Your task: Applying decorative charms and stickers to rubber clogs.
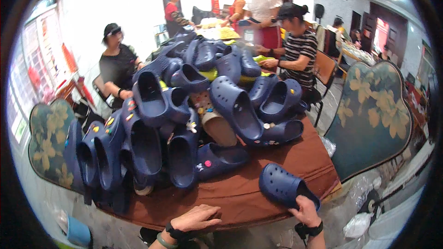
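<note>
My right hand [306,213] grips the heel end of a navy clog [278,182], its thumb and fingers at the opening. That clog lies at the right front of the table, its holed toe pointing away from me. My left hand [197,218] rests at the table's front edge, fingers stretched out and nothing in them. Ahead of it a large heap of navy clogs [238,110] covers much of the brown-covered table [249,203]. Several carry small coloured charms, such as the clog with a pink charm [221,157]. A brown clog [218,127] sits among the blue ones.
Patterned chair backs [371,110] stand on both sides of the table. A blue bin [78,231] is at the lower left, and plastic bags [357,225] lie at the lower right. Several people work around the far part of the table, including a person in a striped shirt [297,48].
</note>
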The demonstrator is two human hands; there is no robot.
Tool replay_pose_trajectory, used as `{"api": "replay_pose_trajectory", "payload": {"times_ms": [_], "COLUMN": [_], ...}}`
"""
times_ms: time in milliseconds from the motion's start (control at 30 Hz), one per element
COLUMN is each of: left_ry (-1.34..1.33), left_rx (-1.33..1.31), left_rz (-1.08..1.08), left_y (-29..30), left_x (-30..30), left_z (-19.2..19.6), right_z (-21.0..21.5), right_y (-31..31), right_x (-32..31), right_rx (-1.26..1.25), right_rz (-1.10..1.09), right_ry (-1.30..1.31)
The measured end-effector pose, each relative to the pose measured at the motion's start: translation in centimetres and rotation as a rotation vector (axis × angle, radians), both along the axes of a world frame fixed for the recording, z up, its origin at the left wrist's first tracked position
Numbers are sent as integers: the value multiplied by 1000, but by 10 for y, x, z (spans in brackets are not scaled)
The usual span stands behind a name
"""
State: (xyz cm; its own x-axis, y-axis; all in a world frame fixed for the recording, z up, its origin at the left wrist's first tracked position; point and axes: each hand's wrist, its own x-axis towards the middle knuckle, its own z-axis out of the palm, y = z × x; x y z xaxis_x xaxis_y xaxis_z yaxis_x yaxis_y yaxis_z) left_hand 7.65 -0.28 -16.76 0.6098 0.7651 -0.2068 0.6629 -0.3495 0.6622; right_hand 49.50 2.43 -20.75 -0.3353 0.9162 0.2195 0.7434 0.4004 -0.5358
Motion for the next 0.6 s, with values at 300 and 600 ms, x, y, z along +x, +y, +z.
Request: {"api": "replay_pose_trajectory", "payload": {"times_ms": [300, 600], "left_ry": [-254, -136], "left_rx": [321, 460], "left_rz": [506, 641], "left_y": [-49, -72], "left_x": [22, 5], "left_z": [-48, -54], "right_z": [6, 17], "right_y": [-6, -10], "right_x": [-115, -167], "right_rx": [39, -141], "right_rz": [552, 635], "right_ry": [-79, 38]}}
